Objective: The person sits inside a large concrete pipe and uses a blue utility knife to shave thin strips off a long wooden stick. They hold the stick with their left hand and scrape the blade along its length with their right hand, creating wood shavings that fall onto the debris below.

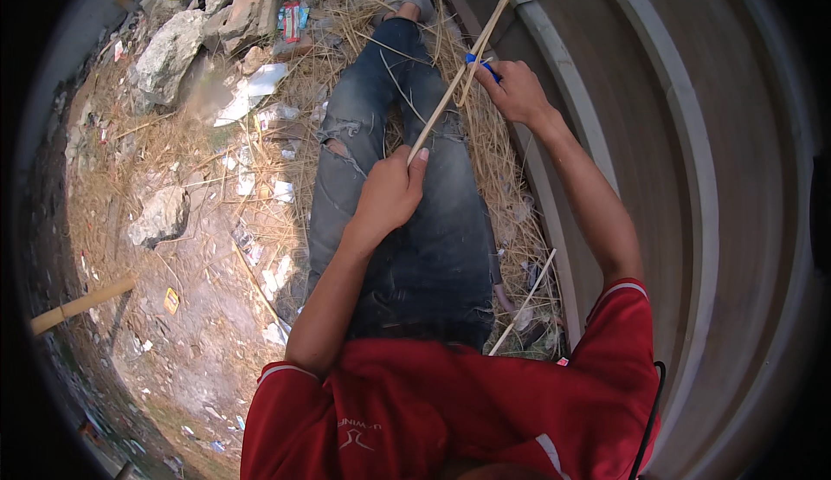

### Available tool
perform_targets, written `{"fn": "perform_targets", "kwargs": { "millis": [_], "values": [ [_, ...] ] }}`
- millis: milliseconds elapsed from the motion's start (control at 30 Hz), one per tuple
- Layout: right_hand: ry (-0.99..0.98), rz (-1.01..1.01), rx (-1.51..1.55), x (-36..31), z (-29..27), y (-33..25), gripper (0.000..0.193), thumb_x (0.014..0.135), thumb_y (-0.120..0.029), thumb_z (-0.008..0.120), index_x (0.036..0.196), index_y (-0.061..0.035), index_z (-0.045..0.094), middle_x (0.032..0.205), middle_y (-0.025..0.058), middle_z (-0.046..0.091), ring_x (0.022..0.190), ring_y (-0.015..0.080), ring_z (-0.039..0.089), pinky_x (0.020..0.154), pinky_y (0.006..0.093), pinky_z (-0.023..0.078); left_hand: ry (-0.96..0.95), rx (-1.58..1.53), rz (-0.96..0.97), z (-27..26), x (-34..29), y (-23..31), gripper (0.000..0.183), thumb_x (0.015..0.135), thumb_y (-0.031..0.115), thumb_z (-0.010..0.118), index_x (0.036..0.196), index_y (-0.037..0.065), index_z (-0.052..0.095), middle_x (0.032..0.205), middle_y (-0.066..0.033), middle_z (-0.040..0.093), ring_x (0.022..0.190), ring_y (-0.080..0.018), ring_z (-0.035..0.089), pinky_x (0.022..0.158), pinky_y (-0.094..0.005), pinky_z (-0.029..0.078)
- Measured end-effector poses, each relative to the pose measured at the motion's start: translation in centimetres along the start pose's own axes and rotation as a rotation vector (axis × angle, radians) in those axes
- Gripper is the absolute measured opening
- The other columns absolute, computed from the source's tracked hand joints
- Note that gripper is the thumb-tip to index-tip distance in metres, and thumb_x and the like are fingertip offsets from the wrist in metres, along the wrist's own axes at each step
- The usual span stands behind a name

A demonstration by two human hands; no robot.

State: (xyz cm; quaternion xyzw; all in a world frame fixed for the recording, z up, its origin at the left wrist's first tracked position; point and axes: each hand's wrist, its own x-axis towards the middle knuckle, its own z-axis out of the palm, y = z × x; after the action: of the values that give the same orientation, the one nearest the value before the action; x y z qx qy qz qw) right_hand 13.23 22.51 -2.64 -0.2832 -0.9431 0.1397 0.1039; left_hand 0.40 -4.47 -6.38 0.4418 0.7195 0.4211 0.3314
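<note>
A long, pale stick (447,103) slants from my lap up toward the top of the view. My left hand (391,193) is closed round its lower end, thumb lying along it, above my dark torn jeans. Farther up, my right hand (518,92) grips a small blue tool (485,68) that touches the stick; its working edge is too small to make out. By the tool, a thin pale strip (468,84) lies against the stick at a narrow angle.
Corrugated metal sheeting (640,73) rises close on my right. Dry straw (506,194) and litter cover the ground. Large rocks (173,56) are piled at the far left, with a single rock (161,216) nearer. Another pale stick (523,302) lies by my right hip, and a thicker pole (82,305) juts in at left.
</note>
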Motion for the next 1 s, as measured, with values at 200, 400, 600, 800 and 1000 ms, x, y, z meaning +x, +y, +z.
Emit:
{"fn": "perform_targets", "kwargs": {
  "millis": [200,400,600,800,1000],
  "values": [
    [0.123,0.144,0.121,-1.9,-1.9,-1.3,0.041,0.096,-0.046,0.068,0.098,-0.0048,0.07,0.071,0.0192,0.067,0.069,0.043,0.068,0.066,0.0498,0.053,0.045,0.142,0.003,1.0,-1.2,-0.9,0.039,0.109,0.032,0.049,0.096,-0.003,0.06,0.071,-0.0258,0.063,0.073,-0.0477,0.066,0.066,-0.053,0.048],
    [0.506,-0.13,-0.018,-1.2,-5.2,1.2,0.033,0.082,-0.023,0.083,0.108,-0.0084,0.069,0.083,0.0114,0.07,0.086,0.0313,0.073,0.079,0.0416,0.057,-0.01,0.059,-0.038,0.4,-2.8,-0.4,0.038,0.109,0.033,0.049,0.095,-0.002,0.058,0.068,-0.027,0.063,0.073,-0.0522,0.064,0.067,-0.0575,0.048],
    [-0.143,0.063,-0.286,-1.7,-8.2,3.3,0.036,0.081,-0.019,0.083,0.114,-0.0093,0.071,0.11,0.0135,0.069,0.096,0.0379,0.068,0.081,0.0456,0.056,0.048,0.055,0.001,0.2,-2.5,-1.3,0.038,0.109,0.032,0.05,0.096,-0.002,0.058,0.067,-0.0272,0.062,0.071,-0.0518,0.063,0.065,-0.0562,0.047],
    [0.451,-0.139,-0.101,-1.9,-8.1,4.4,0.042,0.084,-0.032,0.084,0.121,-0.015,0.072,0.118,0.0101,0.068,0.094,0.0331,0.071,0.079,0.0428,0.057,0.038,0.076,-0.001,-0.1,-2.2,-0.7,0.039,0.109,0.033,0.05,0.094,-0.002,0.058,0.068,-0.0278,0.062,0.07,-0.0522,0.062,0.064,-0.0561,0.046],
    [0.34,-0.148,-0.252,-0.1,-10.5,3.7,0.045,0.087,-0.033,0.081,0.129,-0.0233,0.069,0.141,0.0051,0.059,0.093,0.0301,0.072,0.08,0.0423,0.059,-0.032,0.066,-0.013,0.2,-3.1,0.4,0.039,0.109,0.032,0.051,0.094,-0.003,0.057,0.069,-0.0283,0.062,0.071,-0.0527,0.062,0.065,-0.0563,0.047]
  ]
}}
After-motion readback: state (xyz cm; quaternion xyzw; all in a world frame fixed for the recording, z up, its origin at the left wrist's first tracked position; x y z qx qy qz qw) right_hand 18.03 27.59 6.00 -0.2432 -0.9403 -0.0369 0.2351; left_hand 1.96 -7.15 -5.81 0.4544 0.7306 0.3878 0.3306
